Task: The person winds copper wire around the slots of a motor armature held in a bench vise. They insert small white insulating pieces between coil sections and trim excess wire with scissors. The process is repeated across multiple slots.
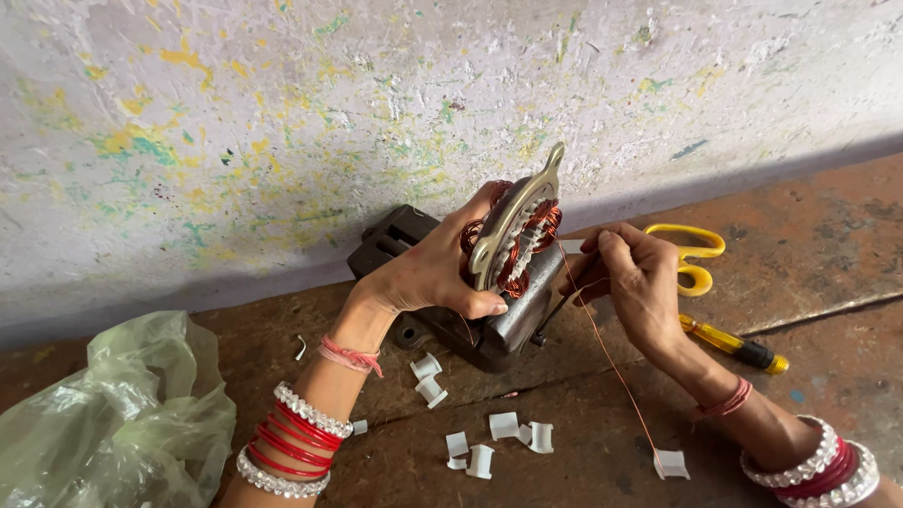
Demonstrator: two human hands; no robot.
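L hand (pixel 422 270) grips a round steel stator core wound w/ copper coils (pixel 516 244), fingers curled shut round its rim, thumb pressed on the front face near 6 o'clock. The core stands on edge atop a dark metal block, prob. a small vise (pixel 494 323), at frame centre; its flat face looks toward 4 o'clock, its axis running roughly 10-to-4. A curved brass-coloured metal strip (pixel 515 207) lies across the face, tip up at 12.

R hand (pixel 637 278) sits just beside the core at its 3 o'clock, fingertips pinched closed on a thin copper wire (pixel 616 368). Wire's long axis runs from the coils down toward 5 o'clock and ends near a white piece on the floor. R hand is nearer the wire; L hand is nearer the core.

Around: yellow-handled scissors (pixel 694 261) behind R hand at 2 o'clock, touching or just under the fingers, can't tell. Yellow-handled screwdriver w/ black tip (pixel 735 346) at 4 o'clock, near the R wrist. Small white folded insulation pieces (pixel 503 425) scattered at 6 o'clock on the worn brown floor (pixel 831 231). Crumpled pale green plastic bag (pixel 97 427) at 8 o'clock, well apart. Paint-flecked whitish wall (pixel 366 107) behind. Nothing sits betw. the R fingers and the coils.
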